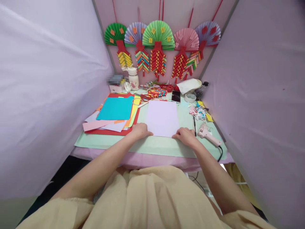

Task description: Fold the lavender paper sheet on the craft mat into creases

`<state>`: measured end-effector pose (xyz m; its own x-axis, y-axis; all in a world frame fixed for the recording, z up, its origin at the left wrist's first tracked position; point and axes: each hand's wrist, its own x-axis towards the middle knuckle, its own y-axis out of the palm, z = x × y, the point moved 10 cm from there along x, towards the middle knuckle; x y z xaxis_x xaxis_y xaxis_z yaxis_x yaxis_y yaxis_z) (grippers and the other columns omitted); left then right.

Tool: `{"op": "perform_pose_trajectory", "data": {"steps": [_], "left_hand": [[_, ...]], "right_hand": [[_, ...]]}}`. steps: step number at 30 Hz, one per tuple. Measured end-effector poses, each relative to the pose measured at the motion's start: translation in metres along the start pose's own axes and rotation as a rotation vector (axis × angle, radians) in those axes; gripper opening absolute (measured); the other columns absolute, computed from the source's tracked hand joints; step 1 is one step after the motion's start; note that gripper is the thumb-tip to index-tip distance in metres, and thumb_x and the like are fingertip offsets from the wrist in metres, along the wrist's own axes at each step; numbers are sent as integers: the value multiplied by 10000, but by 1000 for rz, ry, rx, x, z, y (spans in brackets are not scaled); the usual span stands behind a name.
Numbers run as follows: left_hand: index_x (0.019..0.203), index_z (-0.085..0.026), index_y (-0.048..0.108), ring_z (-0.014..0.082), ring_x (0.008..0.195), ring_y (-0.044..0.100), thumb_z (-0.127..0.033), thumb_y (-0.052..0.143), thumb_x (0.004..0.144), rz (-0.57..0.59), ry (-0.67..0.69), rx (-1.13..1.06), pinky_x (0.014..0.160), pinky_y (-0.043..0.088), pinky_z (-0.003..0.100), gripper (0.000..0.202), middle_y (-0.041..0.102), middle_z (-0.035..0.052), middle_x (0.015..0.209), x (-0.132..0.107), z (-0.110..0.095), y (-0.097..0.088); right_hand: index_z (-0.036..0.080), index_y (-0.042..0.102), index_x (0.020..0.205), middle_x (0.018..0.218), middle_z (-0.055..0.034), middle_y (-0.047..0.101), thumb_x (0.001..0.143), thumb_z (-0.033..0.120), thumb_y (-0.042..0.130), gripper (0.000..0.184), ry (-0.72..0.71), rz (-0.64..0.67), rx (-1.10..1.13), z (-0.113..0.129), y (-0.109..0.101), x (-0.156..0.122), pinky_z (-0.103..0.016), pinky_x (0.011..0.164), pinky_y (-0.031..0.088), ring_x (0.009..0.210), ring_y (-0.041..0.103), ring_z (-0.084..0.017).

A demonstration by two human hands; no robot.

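The smooth, pale purple sheet lies flat in the middle of the green table top, with no folds or cuts that I can see, so work on it looks hardly begun and most seems left. From left to right come a pile of flat, bright paper, the left hand and right hand touching the sheet's near corners, and a hard, pink glue gun. I cannot tell if the fingers pinch.

Forearms reach forward — left hand and right hand apart — fingers turned inward.
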<state>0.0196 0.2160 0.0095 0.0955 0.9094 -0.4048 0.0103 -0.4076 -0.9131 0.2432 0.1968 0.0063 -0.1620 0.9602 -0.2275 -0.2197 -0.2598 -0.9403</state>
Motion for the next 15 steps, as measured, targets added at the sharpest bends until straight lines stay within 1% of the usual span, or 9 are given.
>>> {"op": "perform_pose_trajectory", "data": {"steps": [4, 7, 10, 15], "left_hand": [[958, -145, 712, 330, 1013, 621, -606, 587, 748, -28, -8, -8, 809, 472, 378, 521, 684, 171, 1079, -9, 1, -7], [926, -167, 722, 317, 993, 624, -615, 618, 721, -62, -12, -29, 805, 465, 368, 504, 693, 150, 1043, -13, 4, -10], [896, -172, 730, 326, 995, 608, -630, 616, 716, -73, 11, -75, 808, 446, 382, 505, 686, 155, 1008, -13, 6, -9], [847, -186, 737, 319, 1011, 570, -601, 640, 702, -71, -6, -194, 825, 407, 389, 450, 659, 135, 992, -13, 13, -5]], "right_hand": [[195, 676, 766, 883, -55, 684, 839, 435, 584, 267, -33, -49, 34, 2, 0, -2, -317, 753, 274, 935, 567, -227], [199, 654, 724, 851, -54, 678, 836, 439, 566, 279, -54, -63, 42, -1, 5, 1, -325, 729, 286, 913, 577, -236], [219, 634, 692, 807, -47, 670, 822, 455, 561, 279, -70, -83, 52, -4, 10, 5, -346, 732, 318, 870, 592, -244], [271, 601, 630, 752, -48, 659, 784, 496, 543, 279, -49, -126, 81, -11, 14, 9, -402, 732, 387, 834, 612, -281]]}}
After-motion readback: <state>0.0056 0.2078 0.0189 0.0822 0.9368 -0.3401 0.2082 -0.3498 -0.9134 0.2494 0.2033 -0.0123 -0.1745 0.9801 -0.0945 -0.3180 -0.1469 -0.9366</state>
